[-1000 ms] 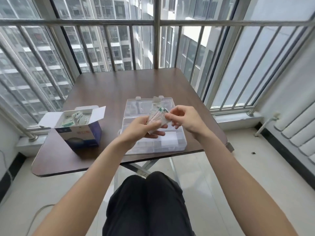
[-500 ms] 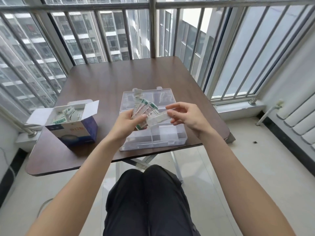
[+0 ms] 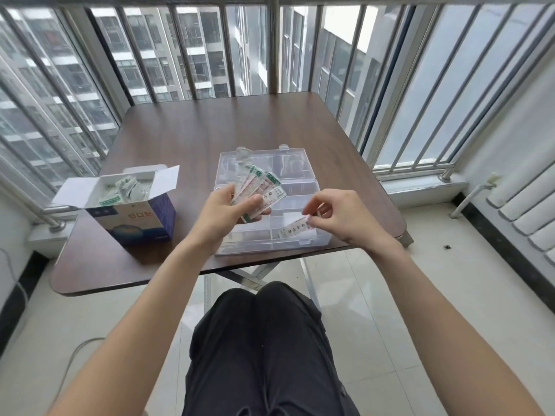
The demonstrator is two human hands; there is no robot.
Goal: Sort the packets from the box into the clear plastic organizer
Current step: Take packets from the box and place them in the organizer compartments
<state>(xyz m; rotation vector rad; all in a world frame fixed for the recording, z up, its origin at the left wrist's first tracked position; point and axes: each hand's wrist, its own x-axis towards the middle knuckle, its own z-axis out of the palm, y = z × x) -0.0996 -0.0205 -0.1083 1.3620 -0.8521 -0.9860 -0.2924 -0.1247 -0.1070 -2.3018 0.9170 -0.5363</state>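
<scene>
I see the left hand (image 3: 223, 213) holding a fanned stack of packets (image 3: 259, 190) above the clear organizer (image 3: 292, 163); the right hand (image 3: 345, 219) pinches 1 packet (image 3: 294, 230) over a near-right compartment; more packets fill the open box (image 3: 135, 211) left on the tabletop (image 3: 186, 136).

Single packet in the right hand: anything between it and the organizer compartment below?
Nothing visible. The right hand pinches the single packet just over an open near-right compartment of the organizer, lid open. The left hand with its fanned packets stays off to the left.
</scene>
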